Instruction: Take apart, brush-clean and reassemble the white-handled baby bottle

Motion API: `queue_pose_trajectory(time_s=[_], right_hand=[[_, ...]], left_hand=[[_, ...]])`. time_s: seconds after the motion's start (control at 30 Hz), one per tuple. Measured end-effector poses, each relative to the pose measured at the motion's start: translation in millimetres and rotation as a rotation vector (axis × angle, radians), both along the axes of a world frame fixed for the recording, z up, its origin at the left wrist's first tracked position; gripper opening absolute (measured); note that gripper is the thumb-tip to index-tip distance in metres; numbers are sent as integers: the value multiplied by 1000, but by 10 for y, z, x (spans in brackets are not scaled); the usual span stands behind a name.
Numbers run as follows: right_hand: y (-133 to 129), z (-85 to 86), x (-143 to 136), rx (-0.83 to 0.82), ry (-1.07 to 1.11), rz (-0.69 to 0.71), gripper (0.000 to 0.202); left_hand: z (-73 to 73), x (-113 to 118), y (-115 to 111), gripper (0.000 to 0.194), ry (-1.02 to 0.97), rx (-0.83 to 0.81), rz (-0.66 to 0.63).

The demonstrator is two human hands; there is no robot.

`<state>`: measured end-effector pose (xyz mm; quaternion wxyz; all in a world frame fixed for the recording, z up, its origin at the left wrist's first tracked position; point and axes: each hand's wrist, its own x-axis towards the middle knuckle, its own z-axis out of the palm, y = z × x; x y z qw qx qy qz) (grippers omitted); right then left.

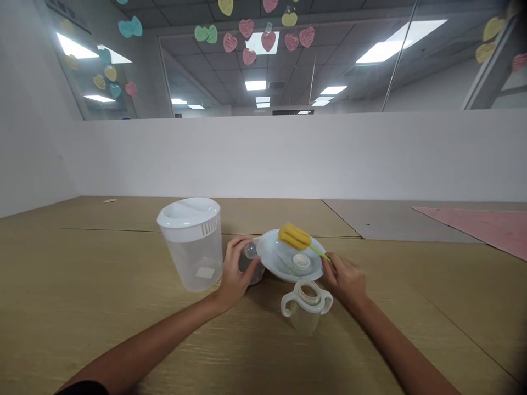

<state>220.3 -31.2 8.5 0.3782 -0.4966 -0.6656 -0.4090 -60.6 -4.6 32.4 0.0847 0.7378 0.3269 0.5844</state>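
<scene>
My right hand (345,280) grips the thin green handle of a yellow sponge brush (295,236). The brush head is over a pale bowl (269,249), in which a small white ring (302,260) lies. My left hand (236,274) is curled, thumb and fingers around a clear, dome-topped cap (251,251) at the bowl's left side. Below it a dark-looking round piece (258,274) is partly hidden by the fingers; its kind is unclear. In front of the bowl stands an uncapped baby bottle (305,318) with two white side handles.
A tall translucent bucket (189,260) with a white lid stands left of my left hand. The brown table (123,307) meets a white wall (255,159) at the back. A pink sheet (489,227) and a grey panel (382,222) lie at the back right.
</scene>
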Motion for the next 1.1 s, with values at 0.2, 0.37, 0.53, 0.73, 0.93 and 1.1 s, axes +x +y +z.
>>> queue_pose_trajectory(time_s=[0.2,0.37,0.53,0.73,0.93,1.1], right_hand=[[23,-42,10,-70,161,-94,36],[-1,-21,-47,-120,171,-47,36],[4,-14,-64,-167,196,-79,37],[-21,56,-46,-217,287,-104,38],[-61,166,101,-248,271,-145,35],[-28,212,147,-394,380,-317,27]], left_hand=[[-183,-61,106,24,45,-119,80],[-239,-90,155,31,100,-218,61],[-331,-103,232,40,261,-241,3],[-353,-100,263,43,366,-158,-18],[-337,-105,251,33,336,-116,-7],[-349,-89,235,37,419,-83,-4]])
